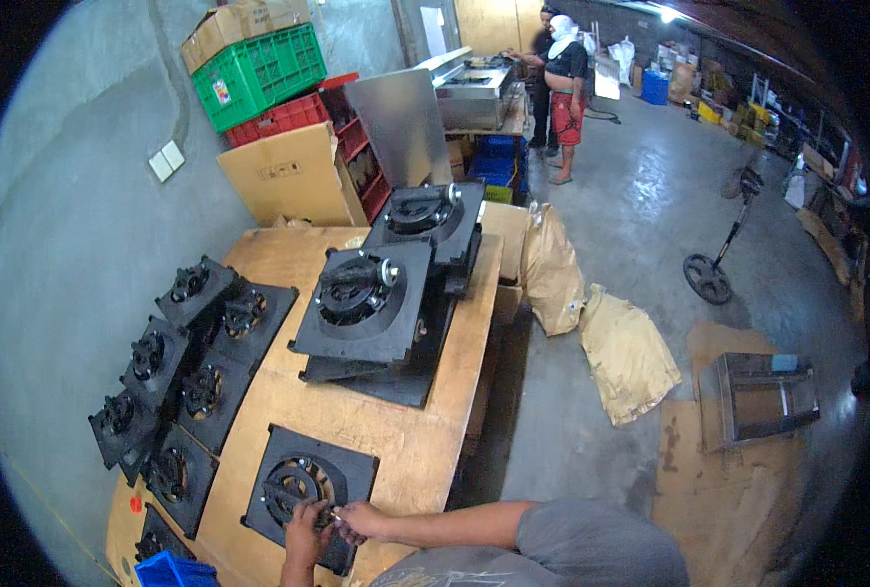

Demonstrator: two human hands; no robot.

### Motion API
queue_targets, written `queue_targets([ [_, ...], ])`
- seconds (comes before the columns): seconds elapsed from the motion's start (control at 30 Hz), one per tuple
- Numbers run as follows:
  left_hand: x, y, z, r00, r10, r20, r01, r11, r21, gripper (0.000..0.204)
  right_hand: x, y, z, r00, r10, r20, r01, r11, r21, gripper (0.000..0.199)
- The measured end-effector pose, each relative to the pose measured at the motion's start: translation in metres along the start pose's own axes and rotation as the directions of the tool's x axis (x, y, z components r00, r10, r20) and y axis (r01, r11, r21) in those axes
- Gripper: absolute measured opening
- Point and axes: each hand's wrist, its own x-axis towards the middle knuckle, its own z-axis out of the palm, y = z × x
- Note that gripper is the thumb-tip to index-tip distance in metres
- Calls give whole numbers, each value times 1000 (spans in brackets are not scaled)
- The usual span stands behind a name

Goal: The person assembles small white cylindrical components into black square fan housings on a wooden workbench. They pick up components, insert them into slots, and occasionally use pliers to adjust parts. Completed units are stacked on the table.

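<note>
A black square plate (350, 474) with a round, burner-like fitting (293, 487) in its middle lies on the wooden table in front of me. My left hand (306, 533) is over the near edge of the fitting, its fingers bent in toward it. Beside it, my right hand (361, 521) is closed in a pinch, the fingertips meeting those of the left. A small, pale, shiny bit shows between the two hands, too small to name. Just beyond, similar black plates (362, 333) are stacked, the top ones with a white round piece on their fittings.
Several more such plates (203, 391) cover the table's left side along the wall. A blue bin (174, 570) stands at the near left. Brown paper sacks (631, 357), a metal frame (763, 399) and a wheeled pole (724, 245) are on the floor. Two people (562, 88) stand far back.
</note>
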Motion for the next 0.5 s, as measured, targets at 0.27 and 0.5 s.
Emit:
queue_targets([
  [0.27, -1, 28, -15, 995, 99, 7, -98, 979, 179, 54, 10, 4, -9, 999, -31, 18, 28, 991, 134, 24],
  [0.5, -3, 12, -7, 989, 143, -48, -133, 976, 171, 59, 6, 6, -7, 1000, -10, -2, 11, 991, 137, 21],
])
